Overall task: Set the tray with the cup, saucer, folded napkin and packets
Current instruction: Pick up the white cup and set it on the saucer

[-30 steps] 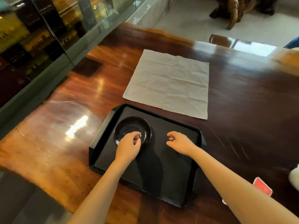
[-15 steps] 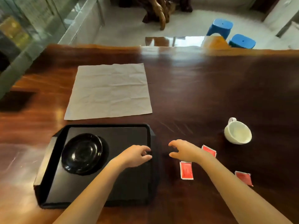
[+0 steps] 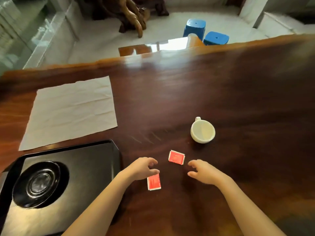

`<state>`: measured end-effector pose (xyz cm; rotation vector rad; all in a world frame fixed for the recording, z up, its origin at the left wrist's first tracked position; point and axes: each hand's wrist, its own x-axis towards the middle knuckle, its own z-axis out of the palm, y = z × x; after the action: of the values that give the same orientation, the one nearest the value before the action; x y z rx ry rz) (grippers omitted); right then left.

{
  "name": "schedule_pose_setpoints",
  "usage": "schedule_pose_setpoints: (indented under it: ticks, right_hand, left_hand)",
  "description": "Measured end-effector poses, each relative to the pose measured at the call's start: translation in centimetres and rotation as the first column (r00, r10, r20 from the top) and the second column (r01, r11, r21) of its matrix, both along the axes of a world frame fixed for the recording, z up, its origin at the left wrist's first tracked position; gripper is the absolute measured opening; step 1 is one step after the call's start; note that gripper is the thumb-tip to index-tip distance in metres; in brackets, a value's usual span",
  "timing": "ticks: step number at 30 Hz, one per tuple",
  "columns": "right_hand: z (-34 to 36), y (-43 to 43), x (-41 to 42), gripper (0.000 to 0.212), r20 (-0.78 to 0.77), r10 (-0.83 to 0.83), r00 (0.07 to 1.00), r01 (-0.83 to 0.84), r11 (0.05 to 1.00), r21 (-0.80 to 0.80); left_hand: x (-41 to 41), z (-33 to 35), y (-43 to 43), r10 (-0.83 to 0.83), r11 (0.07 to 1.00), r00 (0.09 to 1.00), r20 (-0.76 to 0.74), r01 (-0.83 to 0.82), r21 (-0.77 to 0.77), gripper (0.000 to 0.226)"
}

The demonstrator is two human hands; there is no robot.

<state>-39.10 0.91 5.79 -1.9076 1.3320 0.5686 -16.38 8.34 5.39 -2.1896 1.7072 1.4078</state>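
Head view. A dark, glossy wooden counter [image 3: 221,92] fills most of the field. Beyond its far edge, two blue stools [image 3: 196,28] stand on a pale floor.

At the left of the counter, a pale napkin [image 3: 69,111] lies unfolded and flat, creased into squares. Its near edge lies just beside the far rim of the tray.

The black tray [image 3: 95,160] sits at the lower left and is cut off by the frame's edge. The black saucer [image 3: 40,183] rests in the tray's left part. The rest of the tray's floor shows bare.

Both bare forearms reach in from below, over the counter to the right of the tray. The left grip [image 3: 141,168] hovers with fingers and thumb curved and apart, holding nothing. Its thumb lies over the far edge of the near packet; contact cannot be told. The right grip [image 3: 203,171] mirrors it, with fingers and thumb spread apart, and is empty.

The white cup [image 3: 202,131] stands upright on the counter, beyond the right grip and apart from it. Its handle points away from the viewer.

Two red packets lie flat on the counter. The far packet [image 3: 176,157] lies between the two grips and touches neither. The near packet [image 3: 154,182] lies just under the left grip.
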Motion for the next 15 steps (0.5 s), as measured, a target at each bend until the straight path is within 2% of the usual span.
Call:
schedule_pose_setpoints:
  ticks: [6,15]
  right_hand:
    - [-1.9,-1.8,-5.3,0.048,0.021,-0.137,0.99,0.136,0.99,0.039]
    - [-3.8,-6.5,-9.2,0.049,0.008,-0.188,0.982,0.188,0.982,0.009]
  left_hand:
    - [-4.2,-1.3,-3.6,-0.042,0.999,0.999,0.029,0.042,0.001,0.048]
    - [-7.5,-2.7,-10.2,-0.178,0.983,0.973,0.149,0.183,-0.017,0.045]
